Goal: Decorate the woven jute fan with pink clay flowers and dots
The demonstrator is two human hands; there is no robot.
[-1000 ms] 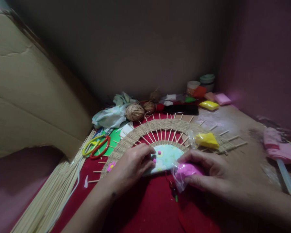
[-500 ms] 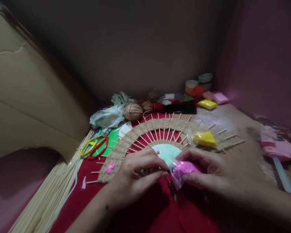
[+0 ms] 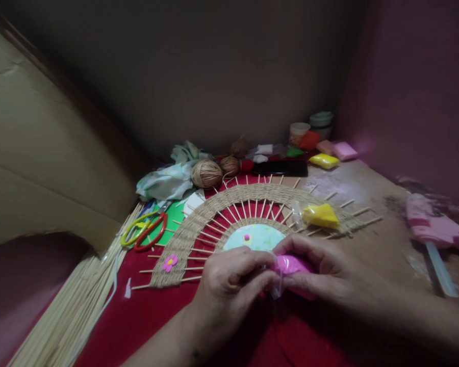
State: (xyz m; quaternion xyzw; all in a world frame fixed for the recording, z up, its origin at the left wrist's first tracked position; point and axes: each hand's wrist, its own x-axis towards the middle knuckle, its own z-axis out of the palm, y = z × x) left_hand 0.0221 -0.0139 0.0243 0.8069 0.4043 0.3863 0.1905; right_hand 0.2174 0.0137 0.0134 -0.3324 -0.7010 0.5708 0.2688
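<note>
My right hand [image 3: 321, 267] grips a clear plastic packet of pink modelling clay [image 3: 294, 266] between thumb and fingers. At the packet's crumpled left end, my left hand [image 3: 239, 275] pinches the plastic. Behind both hands lies a woven half-round fan [image 3: 210, 216] of twine and thin sticks, with a pale blue centre [image 3: 258, 237]. A pink flower with a yellow middle [image 3: 170, 263] sits on its lower left band. On the fan's right side rests an opened-looking packet of yellow clay [image 3: 321, 216].
Scissors [image 3: 162, 232] with yellow and red handles lie left, beside a bundle of sticks [image 3: 65, 311]. Twine balls [image 3: 207, 174], cloth [image 3: 166, 182], a black phone [image 3: 281, 168] and clay packets [image 3: 324, 161] line the back. A pink glue gun [image 3: 430, 224] is at right.
My left hand has moved right and now pinches the packet's plastic end, where before its fingertips were just at the edge. The view has shifted slightly.
</note>
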